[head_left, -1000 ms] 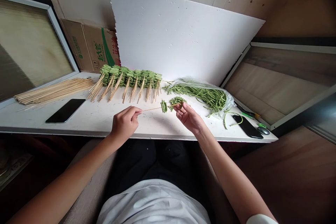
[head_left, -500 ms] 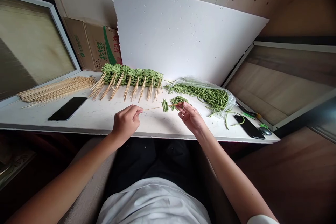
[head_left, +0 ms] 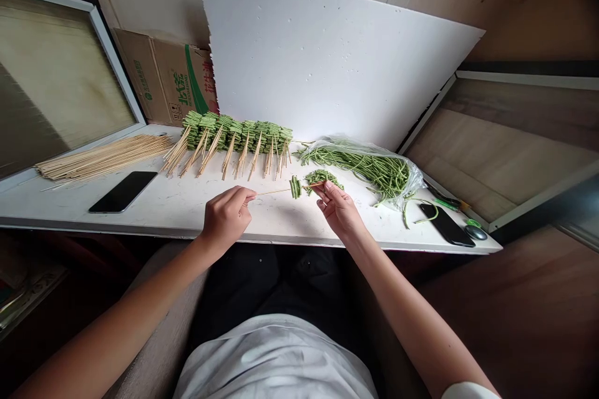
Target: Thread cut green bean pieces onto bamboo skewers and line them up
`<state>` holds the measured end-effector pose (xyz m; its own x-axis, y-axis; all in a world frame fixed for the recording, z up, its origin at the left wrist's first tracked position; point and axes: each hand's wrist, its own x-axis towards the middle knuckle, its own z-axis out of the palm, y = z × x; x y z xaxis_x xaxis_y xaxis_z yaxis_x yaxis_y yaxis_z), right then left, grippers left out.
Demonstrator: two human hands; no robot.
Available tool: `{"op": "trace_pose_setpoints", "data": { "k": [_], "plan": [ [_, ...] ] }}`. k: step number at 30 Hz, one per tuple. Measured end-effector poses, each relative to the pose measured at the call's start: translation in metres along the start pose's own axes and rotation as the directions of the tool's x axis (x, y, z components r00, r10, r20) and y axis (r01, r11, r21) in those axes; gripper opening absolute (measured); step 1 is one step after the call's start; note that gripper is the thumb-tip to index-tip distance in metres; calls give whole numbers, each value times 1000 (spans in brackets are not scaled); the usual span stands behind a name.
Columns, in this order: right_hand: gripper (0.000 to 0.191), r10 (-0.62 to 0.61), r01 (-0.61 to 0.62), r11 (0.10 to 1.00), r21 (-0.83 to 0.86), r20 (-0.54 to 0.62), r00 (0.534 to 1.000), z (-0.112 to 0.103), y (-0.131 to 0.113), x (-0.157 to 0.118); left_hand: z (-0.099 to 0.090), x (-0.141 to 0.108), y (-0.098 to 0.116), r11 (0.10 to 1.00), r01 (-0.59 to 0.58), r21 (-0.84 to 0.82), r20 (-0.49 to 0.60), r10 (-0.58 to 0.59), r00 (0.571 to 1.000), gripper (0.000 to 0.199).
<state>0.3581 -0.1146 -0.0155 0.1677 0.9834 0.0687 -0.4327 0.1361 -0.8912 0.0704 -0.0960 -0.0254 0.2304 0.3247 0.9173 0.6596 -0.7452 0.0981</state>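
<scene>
Barely shifted since the earlier frame, the skewer (head_left: 274,192) is held over the table (head_left: 178,215), clenched by the left hand (head_left: 228,218) and pinched near its other end by the right hand (head_left: 339,206), bean pieces (head_left: 296,187) threaded between, best pierced through their middles.

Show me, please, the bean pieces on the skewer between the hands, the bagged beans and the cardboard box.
Bean pieces (head_left: 296,187), head view: middle of the group
Bagged beans (head_left: 367,169), head view: heap's middle
Cardboard box (head_left: 165,72), head view: printed side

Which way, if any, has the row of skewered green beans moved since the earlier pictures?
No: the row of skewered green beans sits as before relative to the cardboard box; the whole view shifted slightly.
</scene>
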Motion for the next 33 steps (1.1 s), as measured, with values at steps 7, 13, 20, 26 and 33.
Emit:
{"op": "trace_pose_setpoints", "data": {
  "k": [7, 13, 20, 26, 33],
  "plan": [
    [27, -13, 14, 1000, -20, 44, 999, -1, -1, 0, 0, 0, 0, 1000, 7, 3, -8, -7, 1000, 37],
    [27, -54, 52, 996, -76, -32, 998, 1, 2, 0, 0, 0, 1, 1000, 5, 12, -3, -5, 1000, 37],
    [26, -53, 53, 999, -15, -57, 997, 3, 3, -2, 0, 0, 1, 1000, 13, 11, 1, -13, 1000, 37],
    [25, -31, 30, 998, 53, 31, 999, 5, -1, -4, 0, 0, -3, 999, 33, 6, -7, -33, 999, 37],
    [26, 38, -42, 990, 135, 26, 999, 3, 0, -2, 1, 1, -4, 999, 33, 1, -8, -33, 999, 36]
  ]
}}
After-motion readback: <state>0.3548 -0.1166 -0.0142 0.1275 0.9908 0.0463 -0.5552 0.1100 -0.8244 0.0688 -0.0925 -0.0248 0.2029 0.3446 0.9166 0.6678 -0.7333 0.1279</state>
